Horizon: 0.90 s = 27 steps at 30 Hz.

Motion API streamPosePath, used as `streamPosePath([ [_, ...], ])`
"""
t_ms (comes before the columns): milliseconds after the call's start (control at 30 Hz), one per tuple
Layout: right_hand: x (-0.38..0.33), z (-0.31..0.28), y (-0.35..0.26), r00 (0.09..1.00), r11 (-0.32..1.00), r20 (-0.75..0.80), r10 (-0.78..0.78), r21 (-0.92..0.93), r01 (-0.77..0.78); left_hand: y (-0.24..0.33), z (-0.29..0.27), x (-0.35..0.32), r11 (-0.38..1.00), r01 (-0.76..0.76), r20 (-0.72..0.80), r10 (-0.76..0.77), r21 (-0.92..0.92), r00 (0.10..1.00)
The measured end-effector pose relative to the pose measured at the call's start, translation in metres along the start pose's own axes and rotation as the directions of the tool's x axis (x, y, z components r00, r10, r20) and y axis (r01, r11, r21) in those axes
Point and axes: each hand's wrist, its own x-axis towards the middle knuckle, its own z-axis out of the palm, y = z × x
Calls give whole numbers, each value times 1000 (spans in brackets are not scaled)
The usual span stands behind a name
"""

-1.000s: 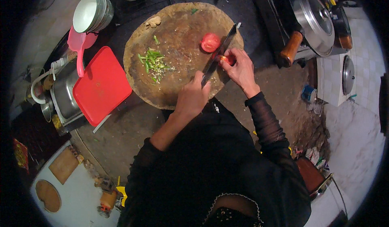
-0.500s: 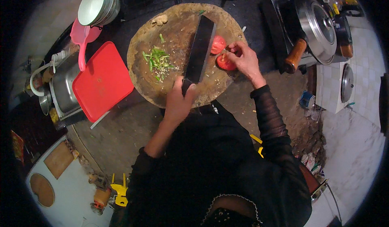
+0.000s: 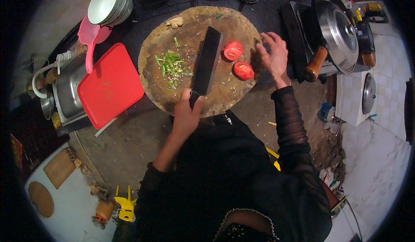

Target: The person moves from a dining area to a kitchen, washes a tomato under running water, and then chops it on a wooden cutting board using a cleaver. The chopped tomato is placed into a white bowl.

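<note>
A round wooden chopping board (image 3: 216, 101) lies on the dark counter. My left hand (image 3: 186, 114) grips the handle of a black cleaver (image 3: 206, 60), whose broad blade rests flat across the board's middle. Two red tomato halves (image 3: 233, 50) (image 3: 244, 70) lie cut side up just right of the blade. My right hand (image 3: 273, 54) rests at the board's right edge with fingers spread, holding nothing, close to the halves. Chopped green chilli strips (image 3: 170, 67) sit left of the blade. A piece of ginger (image 3: 175, 22) lies at the board's far edge.
A red plastic board (image 3: 110, 84) lies over a steel pot (image 3: 65, 90) to the left, with a pink ladle (image 3: 88, 36) and stacked steel bowls (image 3: 108, 4) behind. A lidded pan with a wooden handle (image 3: 335, 32) sits on a stove at the right.
The tomato has come apart into two halves. My left hand swung the cleaver from the tomato to the board's middle and laid it flat. My right hand let go of the tomato and moved right.
</note>
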Motion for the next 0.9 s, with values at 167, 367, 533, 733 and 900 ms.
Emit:
streamPosePath([
  [167, 15, 14, -40, 933, 937, 325, -156, 346, 36, 12, 1, -1, 997, 75, 29, -75, -17, 997],
  [367, 8, 17, -40, 927, 855, 372, 47, 465, -230, 22, 1, -7, 1000, -9, -14, 10, 8, 1000],
  [533, -4, 26, -34, 928, 834, 310, 208, 439, -334, 31, 12, -3, 954, -5, 30, -4, 299, 1000],
  [733, -6, 32, -29, 932, 841, 278, 230, 424, -335, 49, 22, 4, 842, -50, 60, 21, 537, 998],
  [900, -4, 30, -29, 886, 717, 384, 259, 538, -443, 50, 37, 41, 814, -103, 92, 61, 572, 994],
])
